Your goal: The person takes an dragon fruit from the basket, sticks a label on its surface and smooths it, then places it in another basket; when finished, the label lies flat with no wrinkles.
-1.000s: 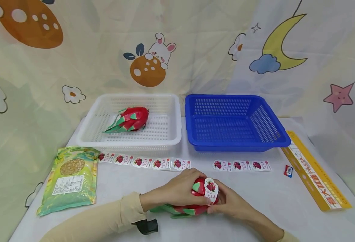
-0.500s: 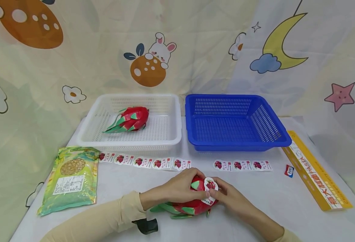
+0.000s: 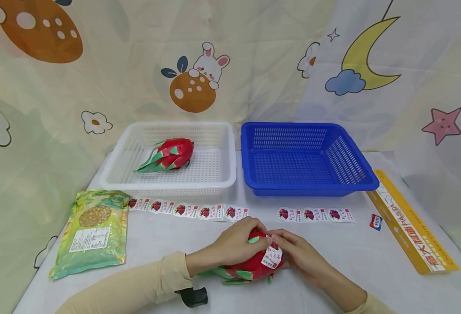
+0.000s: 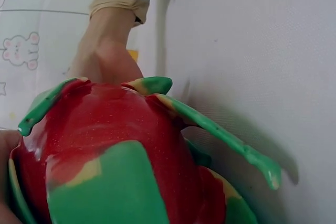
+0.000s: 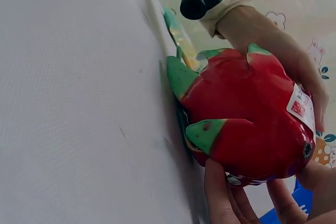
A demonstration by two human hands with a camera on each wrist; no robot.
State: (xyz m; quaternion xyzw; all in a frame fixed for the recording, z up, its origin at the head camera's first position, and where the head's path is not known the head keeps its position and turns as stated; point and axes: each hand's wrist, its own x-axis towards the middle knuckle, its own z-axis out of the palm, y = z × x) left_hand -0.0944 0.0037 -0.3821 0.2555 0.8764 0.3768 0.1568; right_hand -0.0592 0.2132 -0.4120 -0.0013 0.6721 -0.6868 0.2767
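A red dragon fruit (image 3: 250,267) with green scales lies on the table in front of me, its leafy end to the left. My left hand (image 3: 236,244) grips it from above, thumb on the upper edge of a white label sticker (image 3: 272,258). The sticker sits on the fruit's right end. Curled about that end, my right hand (image 3: 307,261) touches the sticker's top with its thumb near the left thumb. In the right wrist view, right fingers (image 5: 215,192) reach beneath the fruit (image 5: 241,114). The left wrist view shows the fruit (image 4: 126,124) close up, hiding most of the hands.
A white basket (image 3: 167,186) holding another dragon fruit (image 3: 175,155) stands at the back, beside a blue basket (image 3: 313,187). Strips of stickers (image 3: 186,210) lie before them. At left is a green-yellow bag (image 3: 93,231); at right, a pasta box (image 3: 411,222) and a small packet (image 3: 375,222).
My right thumb has shifted from the sticker's middle to its top edge, and my left thumb has moved up too. The sticker's lower, printed part now shows flat against the fruit.
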